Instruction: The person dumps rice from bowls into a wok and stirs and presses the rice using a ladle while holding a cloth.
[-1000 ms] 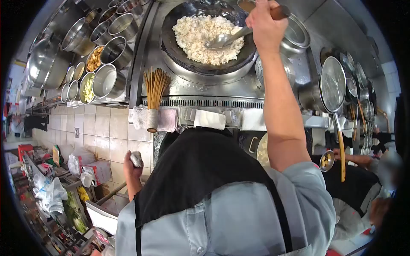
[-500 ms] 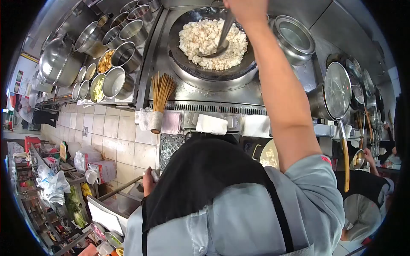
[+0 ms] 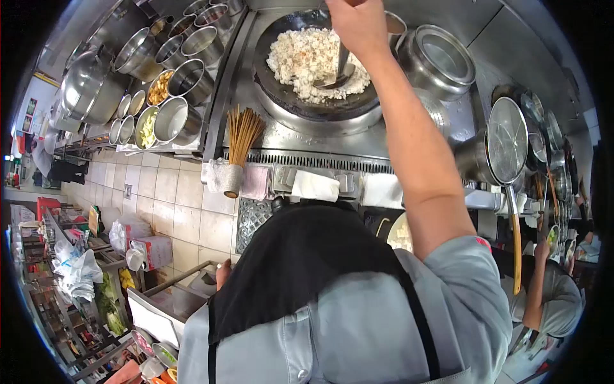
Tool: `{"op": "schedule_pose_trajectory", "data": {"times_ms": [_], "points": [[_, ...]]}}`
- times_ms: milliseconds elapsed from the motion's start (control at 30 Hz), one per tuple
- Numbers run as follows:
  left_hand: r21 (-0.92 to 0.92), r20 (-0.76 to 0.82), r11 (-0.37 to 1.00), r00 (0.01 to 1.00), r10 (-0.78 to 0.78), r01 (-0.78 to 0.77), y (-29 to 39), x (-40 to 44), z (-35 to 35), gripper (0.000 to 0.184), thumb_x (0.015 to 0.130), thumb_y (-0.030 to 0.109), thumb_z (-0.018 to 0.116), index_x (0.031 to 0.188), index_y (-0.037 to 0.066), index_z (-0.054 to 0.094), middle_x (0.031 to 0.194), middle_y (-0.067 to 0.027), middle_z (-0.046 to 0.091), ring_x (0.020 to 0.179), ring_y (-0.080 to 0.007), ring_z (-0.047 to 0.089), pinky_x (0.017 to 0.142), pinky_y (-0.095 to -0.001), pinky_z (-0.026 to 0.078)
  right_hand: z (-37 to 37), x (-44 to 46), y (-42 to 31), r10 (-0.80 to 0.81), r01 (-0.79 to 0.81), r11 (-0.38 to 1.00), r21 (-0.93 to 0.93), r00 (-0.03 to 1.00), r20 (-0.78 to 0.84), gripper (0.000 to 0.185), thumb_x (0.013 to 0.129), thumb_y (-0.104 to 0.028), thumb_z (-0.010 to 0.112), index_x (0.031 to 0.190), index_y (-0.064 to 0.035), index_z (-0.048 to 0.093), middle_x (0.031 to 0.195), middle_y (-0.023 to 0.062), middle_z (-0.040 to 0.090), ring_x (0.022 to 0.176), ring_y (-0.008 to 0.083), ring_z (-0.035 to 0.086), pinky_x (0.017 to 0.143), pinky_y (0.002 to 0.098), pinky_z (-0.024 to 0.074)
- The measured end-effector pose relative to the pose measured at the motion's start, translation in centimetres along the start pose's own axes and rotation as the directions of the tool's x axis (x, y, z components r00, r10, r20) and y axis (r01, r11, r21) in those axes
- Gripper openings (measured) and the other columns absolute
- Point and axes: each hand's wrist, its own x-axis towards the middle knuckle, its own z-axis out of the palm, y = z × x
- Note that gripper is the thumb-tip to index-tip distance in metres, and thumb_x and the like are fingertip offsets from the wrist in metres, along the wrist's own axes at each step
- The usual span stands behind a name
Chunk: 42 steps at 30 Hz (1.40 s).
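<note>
At twelve o'clock the right hand (image 3: 363,27) is closed around the ladle (image 3: 343,59), held steeply, probably so its bowl can press the rice (image 3: 300,54) inside the wok (image 3: 320,114), while the left hand's (image 3: 224,274) grip, near half past seven, I cannot tell.

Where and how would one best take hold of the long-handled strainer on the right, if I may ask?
On the strainer, I would grip the wooden end of the handle, coming from the person's side: this slim, straight part reaches toward them, while the broad, round mesh is at the far end.
</note>
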Motion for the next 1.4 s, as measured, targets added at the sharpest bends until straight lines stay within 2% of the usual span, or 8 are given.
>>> {"op": "schedule_pose_trajectory", "data": {"times_ms": [100,233,267,500,633,967,1100,1400], "points": [[0.356,0.043,0.802,0.866,0.499,-0.480,-1.0,0.8,0.4,0.040,0.098,0.033,0.056,0.098,-0.005,0.068,0.094,-0.0307,0.069,0.087,-0.0377,0.066,0.077,-0.0495,0.046,-0.3,1.7,-5.0,-0.059,0.061,0.993,-0.098,0.998,0.025,0.039,0.096,-0.033,0.068,0.098,0.0056,0.068,0.080,0.0106,0.068,0.078,0.0195,0.062,0.076,0.0385,0.0506],[0.347,0.099,0.886,0.952,0.291,-0.307,2.4,-0.7,0.4,0.037,0.099,0.029,0.054,0.101,-0.005,0.068,0.091,-0.0309,0.068,0.086,-0.0379,0.067,0.075,-0.0500,0.047,-0.3,0.2,-7.8,0.180,-0.179,0.984,-0.008,0.982,0.054,0.036,0.096,-0.031,0.067,0.090,0.0052,0.065,0.076,0.0100,0.066,0.072,0.0207,0.058,0.070,0.0399,0.0483],[0.340,0.098,0.882,0.945,0.312,-0.327,2.6,-1.1,0.4,0.037,0.099,0.029,0.054,0.101,-0.005,0.068,0.090,-0.0305,0.068,0.085,-0.0386,0.067,0.073,-0.0504,0.047,1.3,-0.1,-2.9,-0.101,0.099,0.992,0.073,0.995,0.026,0.037,0.097,-0.030,0.065,0.087,0.0056,0.062,0.074,0.0116,0.064,0.070,0.0223,0.058,0.068,0.0412,0.0475],[0.180,0.083,0.958,0.974,0.210,-0.221,1.6,0.4,0.6,0.034,0.099,0.028,0.053,0.101,-0.004,0.066,0.085,-0.0297,0.067,0.075,-0.0428,0.065,0.065,-0.0520,0.044,1.4,2.9,-10.5,-0.251,0.252,0.968,-0.010,0.966,0.061,0.038,0.096,-0.030,0.065,0.085,0.0065,0.059,0.071,0.0155,0.061,0.069,0.0237,0.057,0.067,0.0429,0.0462],[0.510,0.175,0.662,0.820,0.545,-0.549,-1.6,3.5,1.0,0.035,0.096,0.028,0.057,0.091,-0.006,0.064,0.077,-0.0264,0.066,0.069,-0.0346,0.061,0.064,-0.0506,0.043,5.5,3.3,-1.0,-0.013,0.007,0.999,0.036,0.988,0.154,0.038,0.095,-0.031,0.066,0.090,0.0059,0.064,0.073,0.0158,0.063,0.072,0.0244,0.058,0.071,0.0435,0.0469],[0.459,0.154,0.715,0.840,0.521,-0.527,-0.3,1.9,0.2,0.028,0.091,0.025,0.058,0.082,-0.001,0.057,0.071,-0.0259,0.059,0.068,-0.0376,0.060,0.061,-0.0508,0.041,8.0,3.8,-2.5,0.081,-0.070,0.995,-0.066,0.982,0.170,0.041,0.095,-0.033,0.062,0.093,0.0080,0.062,0.080,0.0244,0.065,0.075,0.0327,0.060,0.076,0.0457,0.0474],[0.438,0.105,0.734,0.841,0.531,-0.518,0.3,1.2,0.1,0.026,0.090,0.024,0.058,0.078,0.001,0.054,0.068,-0.0256,0.056,0.068,-0.0388,0.060,0.060,-0.0509,0.040,7.6,6.6,-5.6,-0.264,0.263,0.965,0.016,0.960,0.089,0.039,0.096,-0.033,0.062,0.090,0.0056,0.062,0.076,0.0204,0.064,0.073,0.0317,0.059,0.073,0.0452,0.0477],[0.495,0.199,0.657,0.810,0.551,-0.569,-0.6,3.1,-1.4,0.030,0.092,0.030,0.058,0.095,0.001,0.066,0.076,-0.0285,0.062,0.079,-0.0467,0.065,0.064,-0.0526,0.044,7.7,7.4,-3.4,-0.068,0.071,0.997,-0.044,0.996,0.065,0.040,0.098,-0.034,0.062,0.088,0.0050,0.064,0.073,0.0117,0.063,0.070,0.0208,0.058,0.065,0.0424,0.0461]]}}
